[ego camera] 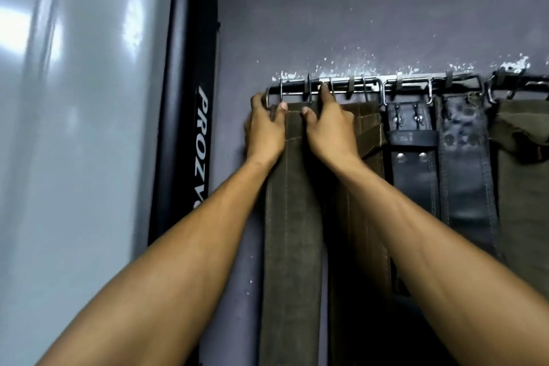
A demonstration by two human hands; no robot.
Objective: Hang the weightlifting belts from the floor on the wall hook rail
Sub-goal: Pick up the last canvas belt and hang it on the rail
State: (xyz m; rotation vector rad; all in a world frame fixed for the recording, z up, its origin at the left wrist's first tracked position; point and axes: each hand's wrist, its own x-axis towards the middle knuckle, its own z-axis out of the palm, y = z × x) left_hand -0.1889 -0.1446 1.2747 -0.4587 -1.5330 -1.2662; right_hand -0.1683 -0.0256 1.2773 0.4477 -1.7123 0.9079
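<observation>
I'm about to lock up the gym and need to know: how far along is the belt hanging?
Mostly done, it seems. A black leather belt, a worn dark one beside it and olive ones already hang from the hook rail. In hand: the left hand and right hand hold the top of an olive belt at the rail's left end, still being hooked. The floor is out of view, so any remaining belts can't be judged.
</observation>
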